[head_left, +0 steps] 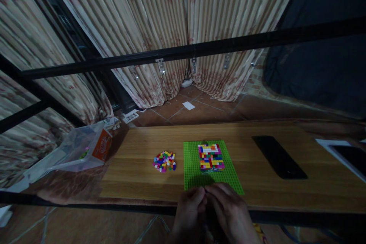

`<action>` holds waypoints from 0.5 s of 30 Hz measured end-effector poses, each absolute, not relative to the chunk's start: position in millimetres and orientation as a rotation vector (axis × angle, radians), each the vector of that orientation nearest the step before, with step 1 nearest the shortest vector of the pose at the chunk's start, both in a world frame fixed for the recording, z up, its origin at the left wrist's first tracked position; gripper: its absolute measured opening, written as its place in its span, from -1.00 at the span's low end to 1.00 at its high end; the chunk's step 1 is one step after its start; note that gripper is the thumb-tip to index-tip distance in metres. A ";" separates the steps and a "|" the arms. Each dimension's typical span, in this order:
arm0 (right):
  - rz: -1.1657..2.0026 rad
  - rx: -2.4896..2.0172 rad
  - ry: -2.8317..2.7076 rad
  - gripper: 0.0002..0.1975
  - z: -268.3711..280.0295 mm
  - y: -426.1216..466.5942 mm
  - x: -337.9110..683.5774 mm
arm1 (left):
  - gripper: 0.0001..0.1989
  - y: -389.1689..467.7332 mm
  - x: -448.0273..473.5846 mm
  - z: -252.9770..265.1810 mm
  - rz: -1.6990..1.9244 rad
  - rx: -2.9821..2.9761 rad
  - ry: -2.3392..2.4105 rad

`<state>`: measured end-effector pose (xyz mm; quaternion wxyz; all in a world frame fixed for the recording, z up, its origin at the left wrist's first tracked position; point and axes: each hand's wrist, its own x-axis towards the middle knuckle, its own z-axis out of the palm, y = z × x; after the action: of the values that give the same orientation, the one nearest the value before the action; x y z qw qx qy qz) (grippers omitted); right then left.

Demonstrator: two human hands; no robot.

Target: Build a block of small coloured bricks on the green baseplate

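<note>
My left hand [190, 207] and my right hand [228, 207] meet at the near edge of the green baseplate [191, 160]. Thumbs and fingertips of both are pinched together; whatever they hold is too small and dark to name. Just beyond them on the baseplate stands a block of many-coloured toy bricks [211, 158], stacked in rows, with a whiter area toward its far side. Left of the baseplate lies a loose pile of small toy bricks [165, 161] in mixed colours.
All this rests on a wooden board [134, 183]. A black phone-like slab [278, 157] lies at right, with another dark device [350, 160] farther right. A clear plastic bin [77, 156] stands at left. A black metal bar [183, 51] crosses before the curtains [154, 11].
</note>
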<state>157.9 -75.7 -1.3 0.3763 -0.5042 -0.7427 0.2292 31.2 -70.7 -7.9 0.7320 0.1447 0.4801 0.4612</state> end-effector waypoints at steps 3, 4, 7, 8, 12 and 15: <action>0.676 -1.302 -1.782 -0.80 3.6 -75.4 158.8 | -0.59 -70.9 33.7 -5.7 1.040 0.285 0.985; 0.699 -1.324 -1.730 -0.80 5.5 -74.9 160.1 | -0.60 -70.3 33.5 -5.8 1.022 0.284 0.980; 0.739 -1.422 -1.572 -0.80 7.5 -71.2 168.0 | -0.63 -67.4 30.4 -7.8 0.989 0.288 1.049; 0.749 -1.458 -1.522 -0.79 6.4 -69.0 171.6 | -0.62 -66.4 28.9 -8.7 0.991 0.285 1.075; 0.786 -1.529 -1.339 -0.76 -2.9 -54.3 187.9 | -0.62 -65.6 23.7 -10.7 1.000 0.244 1.113; 0.801 -1.490 -1.214 -0.72 -8.3 -37.9 197.9 | -0.61 -67.8 20.8 -10.5 0.976 0.230 1.117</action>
<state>197.9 -37.9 -8.3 0.5053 -0.6176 -0.5032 0.3319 20.8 -67.8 -10.5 0.7313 0.1047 0.5074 0.4436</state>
